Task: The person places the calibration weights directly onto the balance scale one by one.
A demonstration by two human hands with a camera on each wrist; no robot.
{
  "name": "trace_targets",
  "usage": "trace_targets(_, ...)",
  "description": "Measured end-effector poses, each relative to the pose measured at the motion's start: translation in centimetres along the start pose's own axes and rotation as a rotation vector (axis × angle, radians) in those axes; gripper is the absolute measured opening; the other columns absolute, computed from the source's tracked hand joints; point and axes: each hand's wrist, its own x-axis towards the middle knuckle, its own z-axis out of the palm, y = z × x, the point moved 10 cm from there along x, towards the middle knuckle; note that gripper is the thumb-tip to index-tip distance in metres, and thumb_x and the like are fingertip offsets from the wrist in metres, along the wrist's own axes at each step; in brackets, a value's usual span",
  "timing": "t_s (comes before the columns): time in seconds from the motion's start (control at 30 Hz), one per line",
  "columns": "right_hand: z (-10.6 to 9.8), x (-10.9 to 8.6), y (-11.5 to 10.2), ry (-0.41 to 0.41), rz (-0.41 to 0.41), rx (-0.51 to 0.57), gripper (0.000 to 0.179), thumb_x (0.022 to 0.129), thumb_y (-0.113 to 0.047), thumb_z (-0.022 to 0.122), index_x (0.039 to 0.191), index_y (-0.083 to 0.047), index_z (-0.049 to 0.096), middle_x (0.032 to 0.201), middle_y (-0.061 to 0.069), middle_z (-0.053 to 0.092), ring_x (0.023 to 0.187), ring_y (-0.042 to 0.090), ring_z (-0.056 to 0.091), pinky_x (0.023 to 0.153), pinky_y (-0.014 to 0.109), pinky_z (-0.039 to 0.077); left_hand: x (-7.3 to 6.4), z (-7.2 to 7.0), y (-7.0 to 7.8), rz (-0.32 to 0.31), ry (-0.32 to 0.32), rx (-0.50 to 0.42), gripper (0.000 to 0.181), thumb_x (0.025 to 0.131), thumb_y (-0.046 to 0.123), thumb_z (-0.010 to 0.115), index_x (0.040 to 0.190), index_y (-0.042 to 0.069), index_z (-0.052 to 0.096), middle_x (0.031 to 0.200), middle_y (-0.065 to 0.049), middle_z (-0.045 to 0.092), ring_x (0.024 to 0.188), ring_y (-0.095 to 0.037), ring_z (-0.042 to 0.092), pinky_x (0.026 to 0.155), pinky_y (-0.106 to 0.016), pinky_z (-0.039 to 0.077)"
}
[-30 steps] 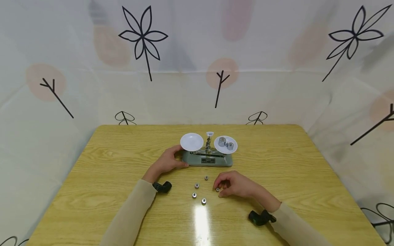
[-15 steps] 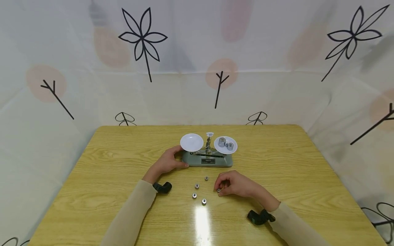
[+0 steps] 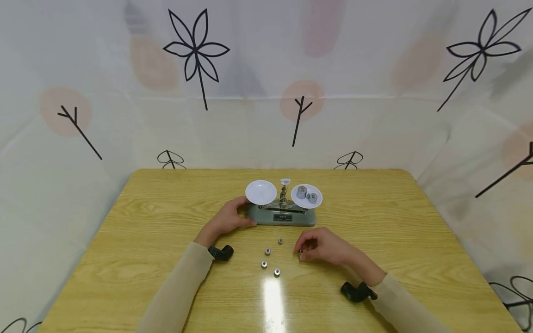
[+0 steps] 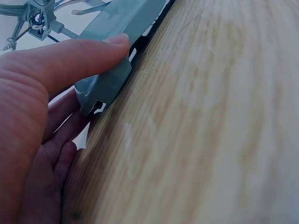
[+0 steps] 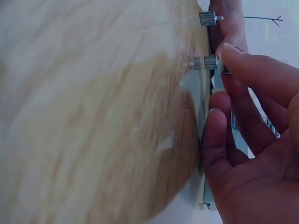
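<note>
A green-grey balance scale stands towards the back of the table. My left hand grips its left end; in the left wrist view the thumb presses the front of the base, with the other fingers behind. My right hand pinches a small metal weight between thumb and fingers, in front of the scale's right end. Fingers hide most of that weight in the right wrist view. Several larger and smaller weights sit on the white right pan. The white left pan holds nothing.
Several loose weights, one nearest the scale and another nearest me, stand on the wooden table between my hands. A patterned cloth hangs behind and beside the table. Each wrist wears a black camera.
My right hand, pinching the small weight, has shifted slightly right and away from me. The left hand keeps its hold on the scale.
</note>
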Motion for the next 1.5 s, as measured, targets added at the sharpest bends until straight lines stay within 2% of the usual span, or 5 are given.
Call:
trace_targets(0.27,-0.8,-0.2,-0.7,0.025,-0.039,0.002,0.013,0.086,-0.006,0.077,0.099,-0.008,0.074,0.099,0.006,0.070,0.082,0.016,0.060,0.075,0.028,0.053,1.2,0.4,-3.8,0.000,0.005,-0.001,0.073,0.077,0.010,0.087,0.142,0.009,0.054,0.140,-0.007,0.055,0.132,-0.025,0.047,0.109,-0.046,0.037)
trace_targets(0.77,-4.0,-0.6,-3.2,0.073,-0.096,-0.041,0.014,0.088,0.001,0.073,0.102,-0.001,0.073,0.102,0.013,0.069,0.086,0.019,0.066,0.074,0.030,0.057,1.2,0.3,-4.0,-0.010,0.025,0.018,0.072,0.076,0.013,0.088,0.140,0.011,0.057,0.138,-0.004,0.057,0.131,-0.023,0.048,0.110,-0.044,0.037)
trace_targets(1.07,-6.3,-0.9,-5.2,0.131,-0.141,-0.088,0.019,0.089,0.002,0.072,0.105,-0.008,0.073,0.104,0.015,0.068,0.088,0.019,0.065,0.074,0.032,0.057,1.1,0.3,-3.9,-0.005,0.046,0.019,0.070,0.077,0.003,0.085,0.140,0.002,0.054,0.139,-0.014,0.055,0.131,-0.033,0.048,0.108,-0.051,0.037)
trace_targets(1.27,-8.0,-1.1,-5.7,0.229,-0.121,-0.126,0.015,0.090,-0.002,0.073,0.104,-0.007,0.074,0.103,0.004,0.069,0.088,0.018,0.064,0.076,0.030,0.056,1.2,0.2,-4.1,-0.018,0.053,0.026,0.068,0.077,0.004,0.085,0.139,0.005,0.057,0.138,-0.012,0.057,0.131,-0.032,0.048,0.109,-0.051,0.037)
trace_targets(1.5,-9.9,-0.9,-5.7,0.355,-0.089,-0.127,0.014,0.090,-0.001,0.072,0.103,-0.006,0.074,0.102,0.005,0.067,0.092,0.020,0.067,0.075,0.029,0.057,1.2,0.1,-4.1,-0.009,0.052,0.026,0.066,0.076,0.012,0.088,0.136,0.012,0.060,0.135,-0.004,0.059,0.129,-0.024,0.050,0.109,-0.046,0.038)
